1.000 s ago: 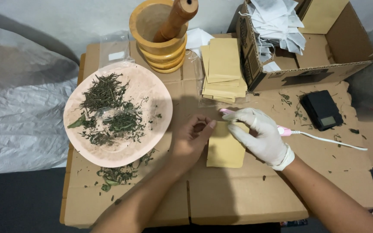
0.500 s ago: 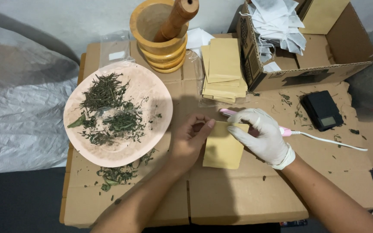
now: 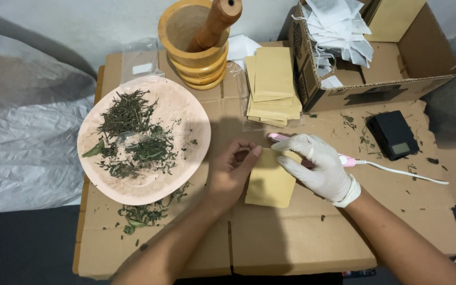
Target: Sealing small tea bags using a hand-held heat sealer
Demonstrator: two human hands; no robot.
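A flat tan paper pouch (image 3: 269, 186) lies on the cardboard work surface (image 3: 291, 237). My bare left hand (image 3: 232, 171) pinches the pouch's upper left corner between thumb and fingers. My right hand (image 3: 317, 166), in a white glove, rests over the pouch's upper right part and grips a slim pink corded tool (image 3: 347, 160) whose tip pokes out to the left of the glove, at the pouch's top edge.
A pink plate (image 3: 191, 119) of dried green herbs sits left. Behind are a wooden mortar (image 3: 199, 58) with pestle (image 3: 216, 22), a stack of tan pouches (image 3: 273, 84), a cardboard box (image 3: 397, 63) of white filter bags, and a small black scale (image 3: 394, 134). Herb crumbs lie scattered.
The tan pouch has slid slightly down and to the left and turned a little under my hands. My hands have barely shifted.
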